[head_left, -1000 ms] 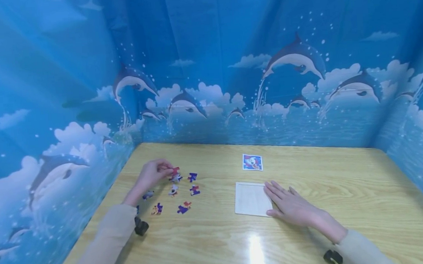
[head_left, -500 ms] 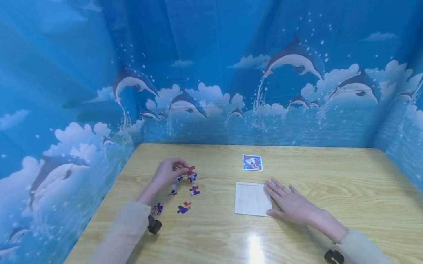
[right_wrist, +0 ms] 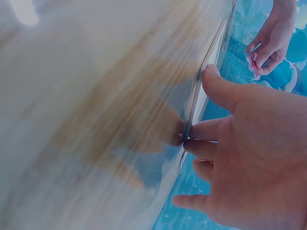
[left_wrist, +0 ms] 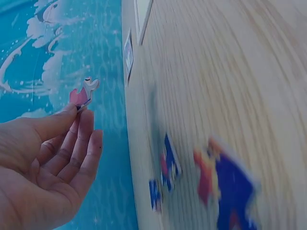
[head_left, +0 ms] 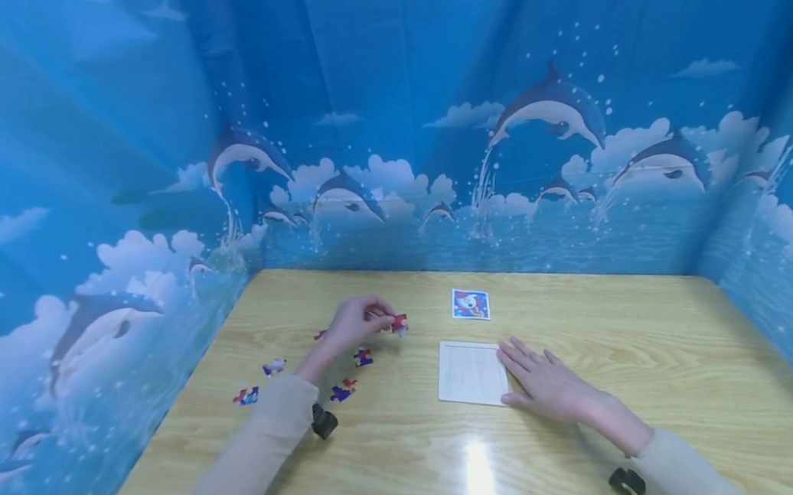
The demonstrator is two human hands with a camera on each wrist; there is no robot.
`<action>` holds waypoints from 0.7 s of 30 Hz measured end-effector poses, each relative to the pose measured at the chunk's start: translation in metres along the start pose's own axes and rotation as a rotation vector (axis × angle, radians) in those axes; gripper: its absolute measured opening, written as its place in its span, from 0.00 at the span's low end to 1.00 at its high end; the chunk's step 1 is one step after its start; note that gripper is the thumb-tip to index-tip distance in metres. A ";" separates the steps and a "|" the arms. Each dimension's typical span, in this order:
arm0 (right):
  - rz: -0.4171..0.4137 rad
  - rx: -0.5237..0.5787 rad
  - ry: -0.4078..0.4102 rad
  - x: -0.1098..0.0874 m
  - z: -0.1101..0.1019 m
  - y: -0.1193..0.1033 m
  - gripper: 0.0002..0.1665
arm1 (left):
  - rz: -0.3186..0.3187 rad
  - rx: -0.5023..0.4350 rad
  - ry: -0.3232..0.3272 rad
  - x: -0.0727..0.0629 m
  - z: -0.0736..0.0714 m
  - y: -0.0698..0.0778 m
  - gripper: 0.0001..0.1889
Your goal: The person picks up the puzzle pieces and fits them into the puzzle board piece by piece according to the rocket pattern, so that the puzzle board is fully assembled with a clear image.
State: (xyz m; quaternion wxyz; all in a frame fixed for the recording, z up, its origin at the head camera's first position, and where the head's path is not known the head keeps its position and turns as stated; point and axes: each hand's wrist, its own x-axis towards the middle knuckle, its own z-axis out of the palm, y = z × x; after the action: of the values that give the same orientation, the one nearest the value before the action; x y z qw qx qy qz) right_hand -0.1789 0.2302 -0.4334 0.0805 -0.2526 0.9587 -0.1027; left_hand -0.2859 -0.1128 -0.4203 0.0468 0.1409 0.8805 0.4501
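Between thumb and fingertips my left hand (head_left: 360, 320) pinches a red and white jigsaw puzzle piece (head_left: 399, 324), raised above the table. The left wrist view shows the same puzzle piece (left_wrist: 84, 93) with a pink part and a white knob. My right hand (head_left: 547, 383) rests with extended fingers on the right edge of a square pale wooden puzzle tray (head_left: 474, 372). In the right wrist view, thumb and fingertips of the right hand (right_wrist: 249, 139) touch the rim of the tray. A small picture card (head_left: 471, 304) lies behind the tray.
Loose puzzle pieces lie left of the tray, among them a purple and orange piece (head_left: 343, 390), a purple and red one (head_left: 363, 356) and a white one (head_left: 274, 366). My left forearm covers others. A dolphin-print curtain (head_left: 388, 125) surrounds the wooden table (head_left: 557, 466).
My left hand has moved right across the loose pieces, toward the tray, carrying the red and white puzzle piece. My right hand has stayed at the tray's edge.
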 end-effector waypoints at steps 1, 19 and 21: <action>0.002 -0.001 -0.002 0.000 0.000 0.000 0.46 | 0.002 -0.002 0.000 0.001 0.003 0.001 0.06; -0.004 -0.004 0.007 0.002 0.004 0.002 0.45 | 0.030 -0.061 -0.110 0.021 0.062 0.020 0.05; -0.007 -0.004 0.013 0.002 0.004 0.003 0.45 | 0.030 -0.057 -0.115 0.023 0.068 0.020 0.05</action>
State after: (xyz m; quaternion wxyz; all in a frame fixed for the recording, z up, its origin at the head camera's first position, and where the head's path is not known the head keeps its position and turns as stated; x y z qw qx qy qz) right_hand -0.1809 0.2310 -0.4380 0.0735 -0.2553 0.9586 -0.1025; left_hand -0.2891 -0.0415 -0.4432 0.0944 0.1785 0.8611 0.4667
